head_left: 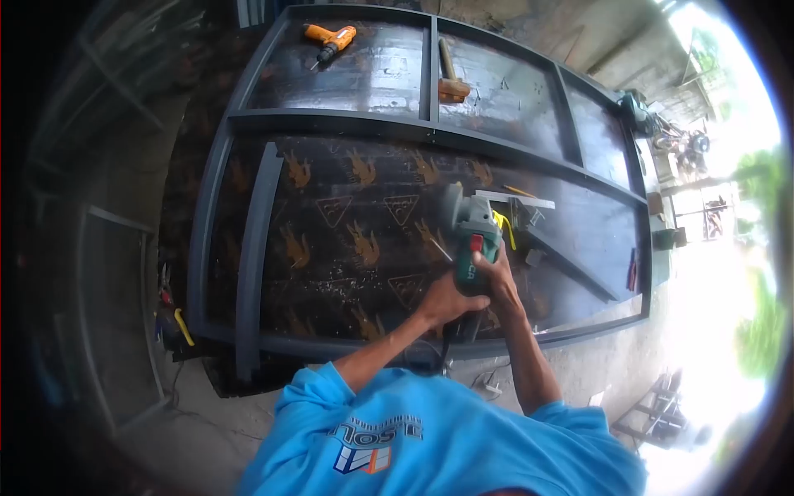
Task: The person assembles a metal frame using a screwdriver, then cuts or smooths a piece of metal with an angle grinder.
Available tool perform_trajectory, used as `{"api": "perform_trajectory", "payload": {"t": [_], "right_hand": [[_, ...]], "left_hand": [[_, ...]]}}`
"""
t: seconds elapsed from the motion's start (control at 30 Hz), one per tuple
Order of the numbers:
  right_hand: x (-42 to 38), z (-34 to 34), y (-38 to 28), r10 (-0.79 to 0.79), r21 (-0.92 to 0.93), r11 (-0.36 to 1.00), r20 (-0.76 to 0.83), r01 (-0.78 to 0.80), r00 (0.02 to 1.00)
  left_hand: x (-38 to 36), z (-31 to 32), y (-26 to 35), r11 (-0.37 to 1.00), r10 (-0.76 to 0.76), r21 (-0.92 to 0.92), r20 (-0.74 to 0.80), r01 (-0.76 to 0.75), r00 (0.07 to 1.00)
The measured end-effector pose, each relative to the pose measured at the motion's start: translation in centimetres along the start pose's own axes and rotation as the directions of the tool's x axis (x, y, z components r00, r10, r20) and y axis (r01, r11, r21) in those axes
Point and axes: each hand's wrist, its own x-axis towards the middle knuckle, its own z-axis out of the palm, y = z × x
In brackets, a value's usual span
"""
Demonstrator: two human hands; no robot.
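Both of my hands are wrapped round a green angle grinder [475, 250] with a grey head and a red switch. Its disc points away from me, above the dark patterned board, and looks smeared. My left hand [451, 301] grips the body from the left, near the rear. From the right, my right hand [497, 277] closes on it, thumb beside the red switch. A yellow-handled tool [504, 229] and a metal square [525, 200] lie just right of the grinder's head. Under the tools stands a large grey metal frame [331, 124].
An orange drill [332, 39] and a wooden-handled hammer [451, 78] lie in the frame's far sections. A loose grey bar [259, 256] rests across the left side. Another bar [575, 266], a pencil [518, 191] and red-handled pliers [633, 270] are at the right.
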Motion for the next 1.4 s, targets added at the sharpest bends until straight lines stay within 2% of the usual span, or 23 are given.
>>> {"api": "perform_trajectory", "payload": {"t": [0.03, 0.07, 0.1, 0.13, 0.17, 0.2, 0.23, 0.27, 0.3, 0.33, 0.37, 0.43, 0.5, 0.53, 0.6, 0.63, 0.7, 0.73, 0.8, 0.93, 1.0, 1.17, 1.4], "right_hand": [[0.9, 0.4, -1.1, -0.001, 0.0, 1.0, -0.014, 0.001, 1.0], [1.9, 0.5, -2.2, 0.077, -0.164, 0.984, 0.011, -0.074, 0.997], [3.1, 0.4, -2.8, 0.163, -0.326, 0.934, 0.021, -0.147, 0.986], [4.9, 0.2, -3.0, 0.164, -0.325, 0.933, 0.001, -0.154, 0.987], [6.7, 0.0, -2.8, 0.044, -0.48, 0.877, 0.057, -0.011, 0.997], [8.2, -0.2, -2.6, -0.057, -0.615, 0.778, 0.132, 0.126, 0.99], [9.7, -0.1, -1.7, -0.12, -0.816, 0.558, 0.1, 0.15, 0.988], [11.1, 0.4, -1.9, -0.109, -0.824, 0.552, 0.077, 0.125, 0.991], [12.0, 1.2, -2.6, -0.025, -0.861, 0.506, 0.044, 0.05, 0.999], [13.2, 1.6, -2.7, 0.053, -0.891, 0.454, 0.015, -0.011, 0.998], [14.5, 1.8, -1.5, 0.007, -0.906, 0.423, 0.027, 0.021, 1.0], [16.6, 2.1, -0.1, 0.016, -0.919, 0.395, -0.003, -0.009, 1.0], [18.2, 2.7, 0.1, -0.006, -0.937, 0.348, 0.017, 0.018, 1.0], [18.9, 2.8, 0.1, 0.006, -0.937, 0.349, 0.001, -0.001, 1.0], [19.6, 3.1, 0.6, 0.01, -0.957, 0.29, 0.003, 0.0, 1.0], [20.0, 3.3, 0.7, 0.022, -0.956, 0.293, -0.01, -0.016, 1.0], [20.6, 3.7, 0.7, -0.015, -0.949, 0.315, 0.015, 0.019, 1.0], [20.9, 3.8, 0.8, -0.006, -0.949, 0.315, 0.006, 0.008, 1.0], [21.4, 3.9, 0.8, -0.014, -0.938, 0.346, 0.005, 0.009, 1.0], [21.8, 4.0, 0.6, -0.016, -0.931, 0.366, 0.006, 0.011, 1.0], [22.0, 4.0, 0.5, -0.006, -0.926, 0.378, -0.002, 0.0, 1.0], [22.6, 3.8, 0.6, -0.012, -0.927, 0.375, 0.013, 0.017, 1.0], [22.7, 3.5, 0.8, -0.01, -0.917, 0.399, 0.004, 0.008, 1.0]], "left_hand": [[1.6, 0.3, -1.7, 0.979, 0.055, -0.2, 0.037, -0.046, 0.998], [2.6, 0.7, -2.7, 0.915, 0.107, -0.397, 0.066, -0.073, 0.992], [3.4, 0.4, -2.2, 0.86, 0.114, -0.507, 0.073, -0.061, 0.991], [4.9, 0.2, -2.5, 0.857, 0.114, -0.512, 0.092, -0.051, 0.989], [6.3, 0.2, -3.0, 0.816, 0.126, -0.575, 0.086, -0.054, 0.988], [7.7, -0.1, -3.2, 0.769, 0.133, -0.637, 0.079, -0.053, 0.988], [9.6, -1.0, -4.0, 0.765, 0.137, -0.643, 0.099, -0.042, 0.986], [11.1, -1.7, -4.7, 0.701, 0.094, -0.711, 0.162, 0.05, 0.982], [11.9, -2.1, -5.3, 0.618, 0.041, -0.77, 0.23, 0.156, 0.972], [13.1, -2.8, -5.9, 0.6, 0.029, -0.78, 0.245, 0.179, 0.969], [14.6, -4.2, -6.1, 0.63, 0.061, -0.753, 0.295, 0.192, 0.954], [16.6, -5.8, -7.7, 0.657, 0.071, -0.716, 0.369, 0.234, 0.927], [18.0, -6.0, -9.7, 0.543, 0.016, -0.775, 0.394, 0.322, 0.919], [18.8, -5.9, -10.5, 0.535, 0.008, -0.773, 0.407, 0.34, 0.913], [19.6, -5.9, -12.0, 0.637, 0.059, -0.741, 0.321, 0.212, 0.945], [20.0, -6.0, -12.7, 0.632, 0.047, -0.74, 0.333, 0.23, 0.942], [20.7, -6.1, -13.5, 0.476, -0.013, -0.81, 0.385, 0.344, 0.923], [20.9, -6.2, -13.7, 0.469, -0.018, -0.809, 0.393, 0.355, 0.919], [21.2, -6.5, -13.7, 0.64, 0.093, -0.749, 0.299, 0.173, 0.95], [21.8, -6.8, -13.6, 0.573, 0.105, -0.796, 0.307, 0.194, 0.946], [22.0, -7.1, -13.6, 0.694, 0.114, -0.704, 0.317, 0.153, 0.942], [22.7, -6.8, -14.2, 0.602, 0.183, -0.79, 0.279, 0.117, 0.943], [22.7, -7.4, -12.9, 0.537, 0.132, -0.821, 0.308, 0.193, 0.942]]}}
